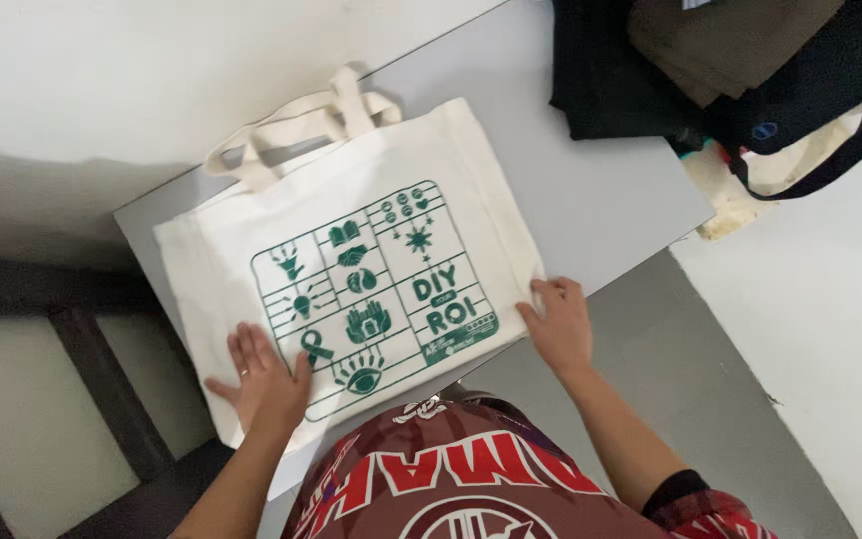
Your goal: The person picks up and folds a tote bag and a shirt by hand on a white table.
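We have the tote lying flat on the grey table, printed side up, its handles pointing to the far left and its bottom edge at the near side by our body. Our left hand rests palm down on the near left corner of the tote, fingers spread and flat, gripping nothing. Our right hand sits at the near right corner, fingers curled onto the cloth edge; whether they pinch it or only press on it we cannot tell. We judge the step in hand to be smoothing and squaring the tote on the table, with the cloth already nearly free of wrinkles. A next move would call for both hands to act evenly, so the cloth does not skew or slide off the near edge. A heap of dark bags lies at the far right, well apart from the tote.
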